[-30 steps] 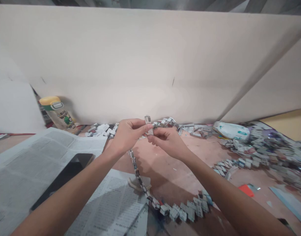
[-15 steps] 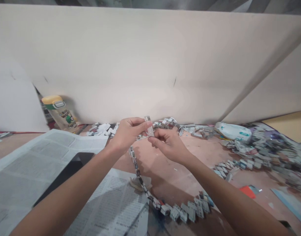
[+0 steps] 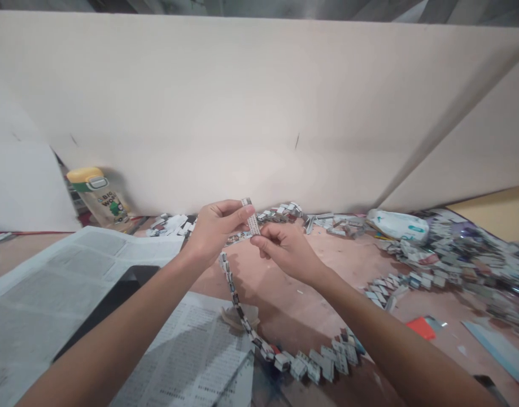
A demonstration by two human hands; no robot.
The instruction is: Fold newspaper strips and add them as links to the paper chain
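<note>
A narrow folded paper strip (image 3: pixel 253 220) is pinched by left hand (image 3: pixel 212 229) and right hand (image 3: pixel 284 249); a blocky woven paper chain (image 3: pixel 259 339) is trailed over bare tabletop (image 3: pixel 293 305).

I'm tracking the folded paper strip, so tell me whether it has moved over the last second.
Yes, slightly. The folded paper strip, pinched between the left hand and right hand, has shifted left and tilted, judged against the dark slit in the cardboard wall.
</note>
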